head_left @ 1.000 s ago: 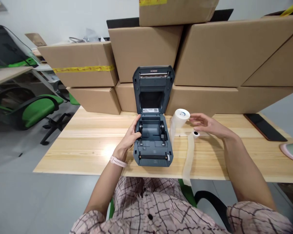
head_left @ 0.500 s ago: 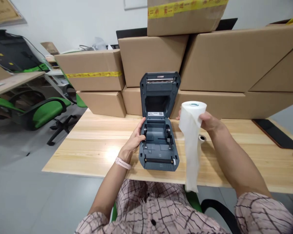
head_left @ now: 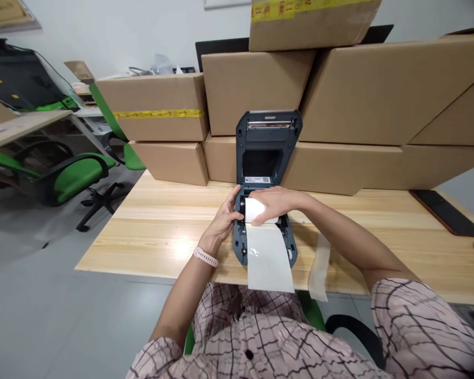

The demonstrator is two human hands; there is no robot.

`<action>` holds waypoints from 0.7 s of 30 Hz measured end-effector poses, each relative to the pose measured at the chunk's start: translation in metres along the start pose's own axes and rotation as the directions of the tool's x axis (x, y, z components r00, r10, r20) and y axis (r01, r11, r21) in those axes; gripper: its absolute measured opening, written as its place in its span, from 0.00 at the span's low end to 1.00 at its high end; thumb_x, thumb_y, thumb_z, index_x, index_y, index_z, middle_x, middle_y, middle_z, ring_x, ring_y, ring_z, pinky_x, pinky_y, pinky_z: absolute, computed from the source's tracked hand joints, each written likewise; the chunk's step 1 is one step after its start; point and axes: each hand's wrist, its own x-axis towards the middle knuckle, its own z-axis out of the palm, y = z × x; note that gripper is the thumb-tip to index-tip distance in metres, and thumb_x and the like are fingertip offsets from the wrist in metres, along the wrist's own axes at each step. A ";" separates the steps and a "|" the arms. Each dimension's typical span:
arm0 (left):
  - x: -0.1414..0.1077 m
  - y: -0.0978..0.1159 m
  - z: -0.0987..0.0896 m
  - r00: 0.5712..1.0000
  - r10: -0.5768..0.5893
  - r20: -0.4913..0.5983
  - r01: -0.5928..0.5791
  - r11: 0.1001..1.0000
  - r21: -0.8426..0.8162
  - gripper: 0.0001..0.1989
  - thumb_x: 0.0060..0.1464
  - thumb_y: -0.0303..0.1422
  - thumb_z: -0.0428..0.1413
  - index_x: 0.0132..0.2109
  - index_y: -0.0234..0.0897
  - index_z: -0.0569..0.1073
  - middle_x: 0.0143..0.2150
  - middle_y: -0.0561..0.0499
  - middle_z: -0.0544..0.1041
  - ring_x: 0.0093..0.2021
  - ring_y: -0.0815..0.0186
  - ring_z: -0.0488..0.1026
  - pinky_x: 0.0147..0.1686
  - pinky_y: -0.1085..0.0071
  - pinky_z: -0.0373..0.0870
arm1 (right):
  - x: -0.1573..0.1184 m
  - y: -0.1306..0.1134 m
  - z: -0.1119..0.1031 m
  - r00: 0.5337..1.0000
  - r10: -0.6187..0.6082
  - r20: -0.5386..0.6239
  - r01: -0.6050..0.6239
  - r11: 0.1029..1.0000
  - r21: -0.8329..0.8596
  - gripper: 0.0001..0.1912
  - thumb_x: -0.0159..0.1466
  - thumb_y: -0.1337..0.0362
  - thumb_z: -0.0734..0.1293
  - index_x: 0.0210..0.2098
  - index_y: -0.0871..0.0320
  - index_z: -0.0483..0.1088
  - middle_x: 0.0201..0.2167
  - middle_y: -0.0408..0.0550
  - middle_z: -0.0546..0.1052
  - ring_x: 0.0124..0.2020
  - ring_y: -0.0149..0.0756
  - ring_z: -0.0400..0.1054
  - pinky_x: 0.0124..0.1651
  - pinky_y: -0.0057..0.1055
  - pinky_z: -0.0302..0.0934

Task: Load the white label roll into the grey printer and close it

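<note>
A dark grey label printer (head_left: pixel 269 142) stands on the table with its lid tipped up and back. My left hand (head_left: pixel 223 218) grips its left side, with the thumb over the edge by the black roll holder. In the printer's bay lies a white label roll (head_left: pixel 254 209). My right hand (head_left: pixel 274 202) is closed over the top of this roll and hides its right part. From the roll a loose strip (head_left: pixel 269 258) runs forward over the printer's front and hangs past the table edge.
Another pale strip (head_left: pixel 319 268) lies under my right forearm and over the table's front edge. Cardboard boxes (head_left: pixel 355 95) are stacked behind the printer. A dark flat device (head_left: pixel 446 211) lies at the right. Green chairs (head_left: pixel 77 176) stand at the left of the wooden table (head_left: pixel 161 226).
My right hand has carried the label roll left from beside the printer and down into its bay. Its strip now lies across the printer's front. My left hand still holds the printer.
</note>
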 end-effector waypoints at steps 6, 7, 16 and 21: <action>-0.002 0.002 0.003 1.000 0.020 0.003 -0.020 1.000 0.017 0.52 0.38 0.23 0.61 0.73 0.45 0.61 0.77 0.50 0.57 0.76 0.52 0.54 0.76 0.56 0.49 | -0.019 0.002 0.016 0.987 -0.091 -0.133 0.095 0.995 0.025 0.33 0.67 0.45 0.67 0.64 0.60 0.67 0.61 0.62 0.74 0.60 0.57 0.69 0.59 0.49 0.63; -0.002 0.002 0.003 1.000 0.026 0.006 -0.026 1.000 0.017 0.52 0.38 0.23 0.61 0.73 0.44 0.61 0.78 0.49 0.57 0.76 0.52 0.54 0.76 0.56 0.50 | -0.030 -0.001 0.021 0.967 -0.139 -0.215 0.150 0.988 0.034 0.30 0.70 0.48 0.65 0.65 0.59 0.67 0.63 0.61 0.73 0.62 0.55 0.67 0.62 0.50 0.61; -0.001 -0.001 0.002 0.999 0.050 0.012 -0.050 0.998 0.041 0.49 0.40 0.23 0.59 0.72 0.46 0.63 0.76 0.52 0.61 0.76 0.53 0.56 0.76 0.55 0.50 | -0.108 -0.039 0.091 0.930 -0.168 -0.326 0.198 0.978 0.063 0.32 0.71 0.39 0.60 0.70 0.42 0.63 0.74 0.45 0.61 0.74 0.52 0.55 0.72 0.56 0.55; -0.002 0.001 0.004 0.998 0.063 0.013 -0.063 0.997 0.033 0.48 0.39 0.23 0.60 0.71 0.44 0.64 0.76 0.50 0.61 0.75 0.52 0.57 0.75 0.55 0.52 | -0.102 -0.057 0.115 0.895 -0.117 -0.431 0.122 0.992 -0.015 0.40 0.69 0.35 0.59 0.71 0.51 0.61 0.76 0.53 0.58 0.77 0.56 0.48 0.73 0.58 0.54</action>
